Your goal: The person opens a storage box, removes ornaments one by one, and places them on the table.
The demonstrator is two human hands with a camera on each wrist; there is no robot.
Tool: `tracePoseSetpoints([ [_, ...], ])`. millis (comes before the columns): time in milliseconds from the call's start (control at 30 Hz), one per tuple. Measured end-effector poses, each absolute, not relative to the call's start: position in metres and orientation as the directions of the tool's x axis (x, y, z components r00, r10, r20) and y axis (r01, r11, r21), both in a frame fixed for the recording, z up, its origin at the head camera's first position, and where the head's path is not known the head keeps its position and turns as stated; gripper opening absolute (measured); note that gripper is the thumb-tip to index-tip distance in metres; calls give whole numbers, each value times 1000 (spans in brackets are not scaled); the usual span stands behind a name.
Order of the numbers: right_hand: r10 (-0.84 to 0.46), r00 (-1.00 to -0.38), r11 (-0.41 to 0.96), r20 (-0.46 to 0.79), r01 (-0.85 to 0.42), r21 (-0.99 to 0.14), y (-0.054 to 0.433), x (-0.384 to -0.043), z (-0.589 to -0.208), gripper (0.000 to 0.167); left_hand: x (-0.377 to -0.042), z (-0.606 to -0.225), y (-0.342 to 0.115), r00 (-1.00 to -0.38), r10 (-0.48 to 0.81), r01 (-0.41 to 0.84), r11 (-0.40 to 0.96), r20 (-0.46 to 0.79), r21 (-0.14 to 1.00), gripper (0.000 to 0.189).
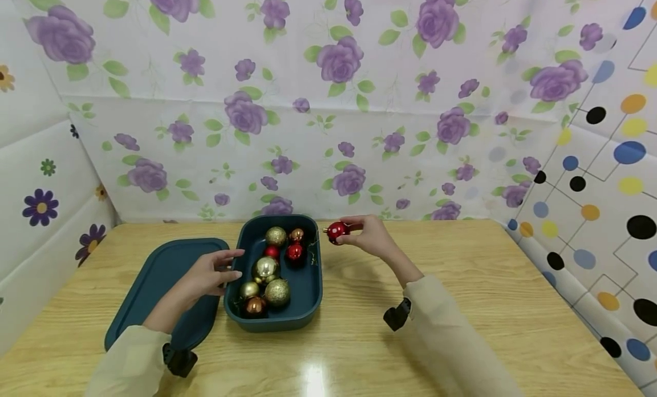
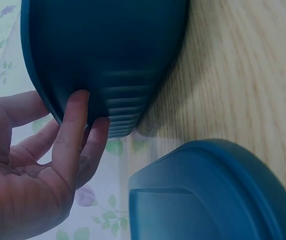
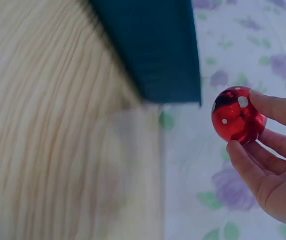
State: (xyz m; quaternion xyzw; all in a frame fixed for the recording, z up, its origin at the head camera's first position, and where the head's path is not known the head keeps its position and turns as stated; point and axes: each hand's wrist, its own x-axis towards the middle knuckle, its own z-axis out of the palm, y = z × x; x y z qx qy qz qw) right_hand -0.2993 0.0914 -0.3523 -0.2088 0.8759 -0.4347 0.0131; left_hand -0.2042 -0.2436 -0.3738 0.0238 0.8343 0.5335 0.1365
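My right hand (image 1: 366, 236) pinches a shiny red Christmas ball (image 1: 337, 232) between thumb and fingers, just beyond the right rim of a dark teal box (image 1: 308, 311). In the right wrist view the red ball (image 3: 237, 115) shows white dots, and fingertips hold it from two sides. My left hand (image 1: 207, 274) is at the box's left rim. The left wrist view shows two fingertips against the outer wall (image 2: 118, 55), while other digits of this hand (image 2: 28, 185) reach behind the rim. Gold, red and copper balls, among them a large gold one (image 1: 266, 270), lie inside the box.
A flat teal lid (image 1: 154, 283) lies on the wooden table (image 1: 359, 340) left of the box, partly under my left forearm. Flowered cloth (image 1: 308, 146) hangs behind the table's far edge. A dotted sheet (image 1: 590, 214) borders the right side.
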Motion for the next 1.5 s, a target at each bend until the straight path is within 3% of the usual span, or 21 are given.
tracePoseSetpoints([
  [500, -212, -976, 591, 41, -162, -790, 126, -334, -392, 51, -202, -373, -242, -964, 179, -101, 436, -196, 894, 58],
  [800, -208, -978, 646, 16, -149, -749, 127, -343, -400, 48, -203, -375, -242, -964, 175, -105, 436, -199, 894, 59],
  [1500, -213, -977, 598, 8, -137, -790, 131, -347, -401, 53, -202, -374, -242, -964, 180, -104, 424, -196, 900, 60],
])
